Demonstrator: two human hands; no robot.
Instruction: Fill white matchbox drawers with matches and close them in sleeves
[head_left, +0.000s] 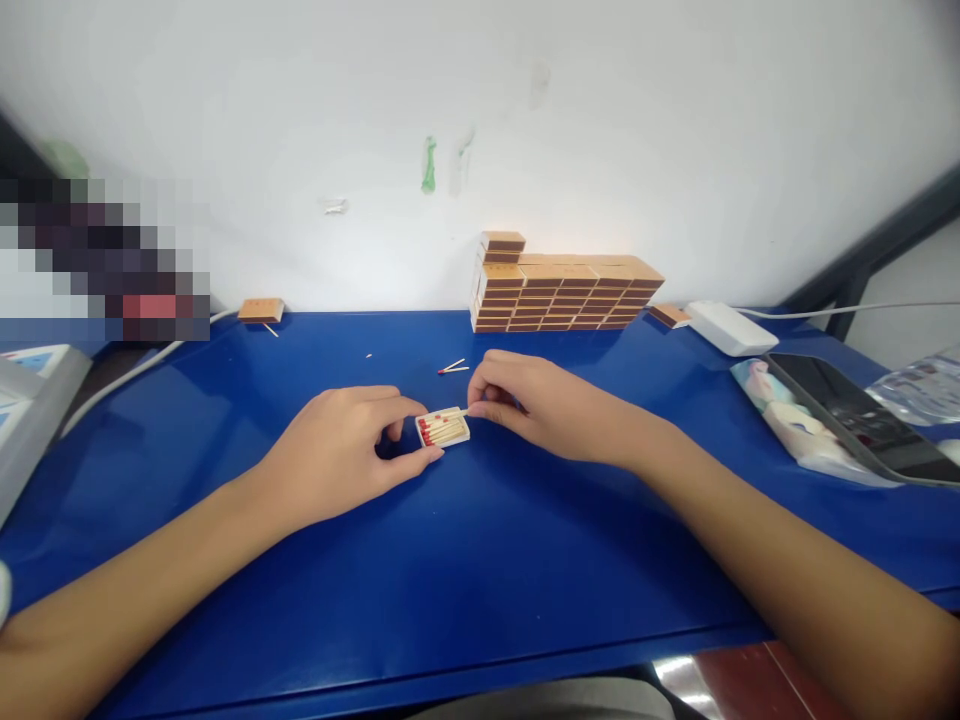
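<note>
A small white matchbox tray (443, 440) filled with red-tipped matches lies on the blue table. My left hand (352, 445) grips its left end between thumb and fingers. At the tray's right end, the thumb and forefinger of my right hand (525, 400) pinch the pale end of a match (459, 413), which reaches over the tray. Two loose matches (453, 369) rest on the table just beyond the tray, touching near their heads.
Stacked matchboxes (570, 295) stand against the wall. Single matchboxes lie at the back left (261, 310) and beside a white device (731, 328). A phone (862, 410) overlaps a plastic packet (802, 440) at right. The blue table (465, 580) has a front edge.
</note>
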